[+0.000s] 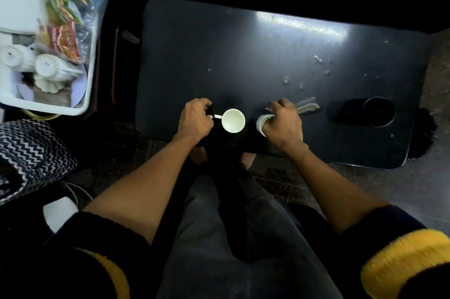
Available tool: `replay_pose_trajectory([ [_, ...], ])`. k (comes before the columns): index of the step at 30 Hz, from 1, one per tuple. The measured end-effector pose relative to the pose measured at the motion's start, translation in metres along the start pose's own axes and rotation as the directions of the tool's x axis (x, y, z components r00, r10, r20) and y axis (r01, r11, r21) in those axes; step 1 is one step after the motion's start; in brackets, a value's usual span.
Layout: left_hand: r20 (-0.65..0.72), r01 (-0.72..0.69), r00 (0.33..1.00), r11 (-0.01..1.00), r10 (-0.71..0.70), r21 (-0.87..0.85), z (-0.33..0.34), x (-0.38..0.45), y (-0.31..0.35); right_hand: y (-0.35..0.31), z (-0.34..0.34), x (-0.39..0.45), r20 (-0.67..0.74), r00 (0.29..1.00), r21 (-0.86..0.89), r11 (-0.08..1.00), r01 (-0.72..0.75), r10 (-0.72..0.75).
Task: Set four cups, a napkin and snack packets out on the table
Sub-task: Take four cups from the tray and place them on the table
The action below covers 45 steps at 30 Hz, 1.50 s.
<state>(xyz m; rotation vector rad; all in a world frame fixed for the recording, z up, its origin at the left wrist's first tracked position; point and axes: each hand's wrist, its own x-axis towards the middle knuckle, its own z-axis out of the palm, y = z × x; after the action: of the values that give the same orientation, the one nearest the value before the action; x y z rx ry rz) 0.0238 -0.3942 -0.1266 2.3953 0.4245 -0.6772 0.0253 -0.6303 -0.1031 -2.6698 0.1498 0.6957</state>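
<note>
A white cup (233,120) stands upright on the dark table (243,60) near its front edge. My left hand (196,119) pinches its handle from the left. A second white cup (263,123) sits just to the right, mostly covered by my right hand (283,123), which grips it from above. In the white bin (82,103) at the left lie two more white cups (31,62), upside down, beside snack packets (64,40) in a clear bag and a white napkin (19,3).
A dark round cup holder (378,111) is sunk into the table's right end. Water drops and a smear (308,106) mark the surface right of my right hand. A zigzag-patterned cloth (31,155) lies at lower left. My legs are below the table edge.
</note>
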Motion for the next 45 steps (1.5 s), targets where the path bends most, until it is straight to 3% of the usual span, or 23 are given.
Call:
replay_pose_trajectory([
  [6, -0.09, -0.003, 0.996, 1.0, 0.001, -0.018, -0.047, 0.004, -0.025, -0.11, -0.006, 0.022, 0.039, 0.99, 0.001, 0.99, 0.139, -0.139],
  [9, -0.226, -0.04, 0.974, 0.999, 0.032, -0.028, -0.079, 0.003, -0.043, -0.171, 0.001, 0.03, 0.06, 0.962, -0.024, 0.963, 0.269, -0.268],
  [15, -0.506, -0.063, 0.861, 0.998, 0.041, -0.027, -0.155, 0.001, -0.096, -0.296, 0.02, 0.035, 0.131, 0.859, -0.086, 0.857, 0.508, -0.495],
  [25, -0.731, 0.074, 0.671, 0.992, -0.122, -0.098, -0.243, 0.003, -0.198, -0.443, 0.071, 0.032, 0.193, 0.704, -0.159, 0.687, 0.709, -0.683],
  [28, -0.675, 0.142, 0.718, 0.985, -0.17, -0.097, -0.256, 0.016, -0.226, -0.466, 0.085, 0.035, 0.222, 0.707, -0.161, 0.69, 0.706, -0.672],
  [34, -0.502, 0.149, 0.835, 0.971, -0.225, -0.187, -0.281, 0.053, -0.254, -0.492, 0.103, 0.05, 0.329, 0.701, -0.212, 0.674, 0.708, -0.633],
  [40, -0.426, 0.17, 0.893, 0.985, -0.144, 0.023, -0.296, 0.09, -0.268, -0.498, 0.115, 0.062, 0.356, 0.691, -0.266, 0.64, 0.721, -0.629],
  [45, -0.397, 0.207, 0.899, 0.978, -0.186, 0.01, -0.31, 0.107, -0.277, -0.508, 0.123, 0.075, 0.323, 0.709, -0.314, 0.636, 0.705, -0.627],
])
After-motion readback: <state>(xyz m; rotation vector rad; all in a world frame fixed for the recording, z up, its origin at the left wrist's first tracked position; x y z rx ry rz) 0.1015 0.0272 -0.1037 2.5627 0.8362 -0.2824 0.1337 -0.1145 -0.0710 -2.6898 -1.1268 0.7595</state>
